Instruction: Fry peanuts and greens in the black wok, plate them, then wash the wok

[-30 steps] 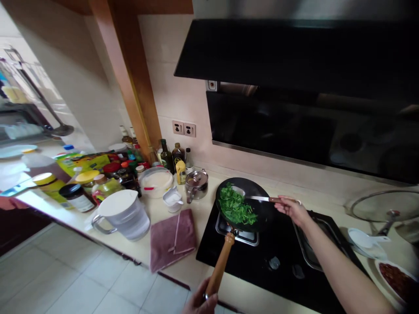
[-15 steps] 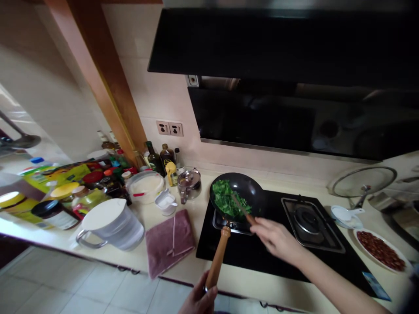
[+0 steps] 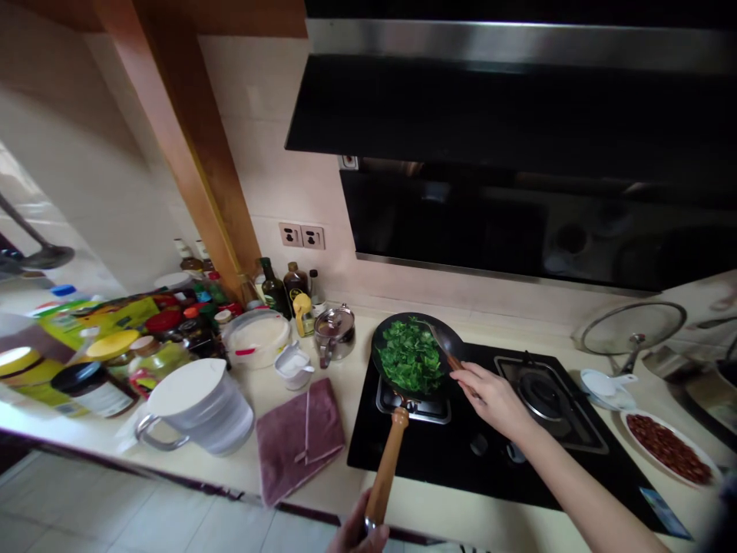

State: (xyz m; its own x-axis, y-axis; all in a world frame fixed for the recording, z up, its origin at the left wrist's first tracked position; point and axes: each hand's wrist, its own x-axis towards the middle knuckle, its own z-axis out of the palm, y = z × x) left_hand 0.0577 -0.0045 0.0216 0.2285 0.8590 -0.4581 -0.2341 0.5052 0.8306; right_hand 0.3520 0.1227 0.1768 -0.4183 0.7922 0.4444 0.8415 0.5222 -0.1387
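Observation:
Chopped leafy greens [image 3: 406, 357] fill much of a dark wok [image 3: 377, 338] on the left burner. My left hand [image 3: 360, 530], at the bottom edge, is closed round the lower end of the wok's wooden handle [image 3: 387, 468]. To the right of the wok, my right hand [image 3: 489, 395] grips a wooden-handled spatula [image 3: 453, 359]. Its thin shaft reaches over the right side of the greens toward the wok's far rim; the shape of its blade is hard to make out.
On the black hob [image 3: 426, 449], the right burner [image 3: 541, 392] holds no pot. Left stand a water pitcher [image 3: 213, 415], a folded purple cloth [image 3: 299, 445], a glass pot [image 3: 335, 334] and several jars and bottles. Right are a plate of reddish-brown pieces [image 3: 668, 445] and a glass lid [image 3: 633, 326].
The greens are spread wider across the wok. My right hand has moved up and right, lifting the spatula from the middle of the greens to their right side. The view has tilted slightly upward.

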